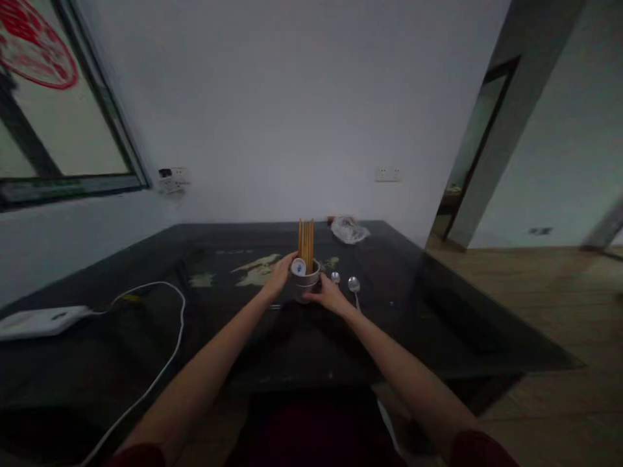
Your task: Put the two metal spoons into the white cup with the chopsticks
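Between my two hands is a pale cup-shaped utensil holder (305, 285) on the dark table. Several wooden chopsticks (306, 243) stand upright in it, beside a white spoon (298, 266) with a blue mark, seemingly ceramic. My left hand (279, 275) is closed against the holder's left side, near the rim. On the other side, my right hand (331, 296) grips the holder with the thumb across its front. Just beyond my right hand lie two metal spoons, the nearer one (354, 285) to the right and a smaller-looking one (335, 277) to its left.
A crumpled clear plastic bag (348, 229) lies at the table's back edge, by the wall. On the left, a white power strip (43, 322) trails a white cable (183, 311) over the front edge. The dark glossy table (413, 337) carries a pale map-like pattern.
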Available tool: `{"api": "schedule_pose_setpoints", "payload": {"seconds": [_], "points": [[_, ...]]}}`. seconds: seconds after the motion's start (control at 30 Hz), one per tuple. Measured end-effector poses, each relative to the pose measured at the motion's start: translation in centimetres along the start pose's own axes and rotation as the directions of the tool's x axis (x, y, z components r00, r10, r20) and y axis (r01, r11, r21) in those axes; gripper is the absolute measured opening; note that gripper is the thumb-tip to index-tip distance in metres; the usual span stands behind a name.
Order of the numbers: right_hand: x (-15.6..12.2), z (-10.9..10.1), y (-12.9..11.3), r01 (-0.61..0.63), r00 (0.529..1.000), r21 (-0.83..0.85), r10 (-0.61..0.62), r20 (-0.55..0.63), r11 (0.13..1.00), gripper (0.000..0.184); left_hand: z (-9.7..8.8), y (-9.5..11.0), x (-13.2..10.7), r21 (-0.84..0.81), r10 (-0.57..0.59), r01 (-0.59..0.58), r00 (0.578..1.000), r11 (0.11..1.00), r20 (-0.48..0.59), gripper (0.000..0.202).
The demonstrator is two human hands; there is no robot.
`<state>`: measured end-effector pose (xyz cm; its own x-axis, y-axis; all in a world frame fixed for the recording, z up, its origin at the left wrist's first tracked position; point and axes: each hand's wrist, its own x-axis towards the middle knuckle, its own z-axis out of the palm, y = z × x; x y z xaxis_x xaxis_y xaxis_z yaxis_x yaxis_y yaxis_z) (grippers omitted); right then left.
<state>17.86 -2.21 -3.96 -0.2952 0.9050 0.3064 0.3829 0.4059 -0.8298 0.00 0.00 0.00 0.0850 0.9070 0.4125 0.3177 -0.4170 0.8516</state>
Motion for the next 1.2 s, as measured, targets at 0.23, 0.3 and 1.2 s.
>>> {"api": "schedule_pose_setpoints", "payload": {"seconds": [0.23,0.3,1.2], "points": [[0.4,0.3,0.4,0.030,0.999,0.004,-0.030,-0.029,1.000,0.077,0.0,-0.6,0.5,-0.045,-0.015,0.016,1.000,0.999,0.018,0.047],[0.4,0.3,0.3,0.009,0.999,-0.014,-0.009,-0.032,1.000,0.075,0.0,-0.6,0.5,-0.059,-0.016,0.017,1.000,0.998,0.025,0.047],[0.5,0.3,0.3,0.025,1.000,-0.019,-0.025,0.003,1.000,0.078,-0.2,-0.7,-3.5,-0.476,-0.227,0.109,0.954,0.873,-0.198,0.020]]}}
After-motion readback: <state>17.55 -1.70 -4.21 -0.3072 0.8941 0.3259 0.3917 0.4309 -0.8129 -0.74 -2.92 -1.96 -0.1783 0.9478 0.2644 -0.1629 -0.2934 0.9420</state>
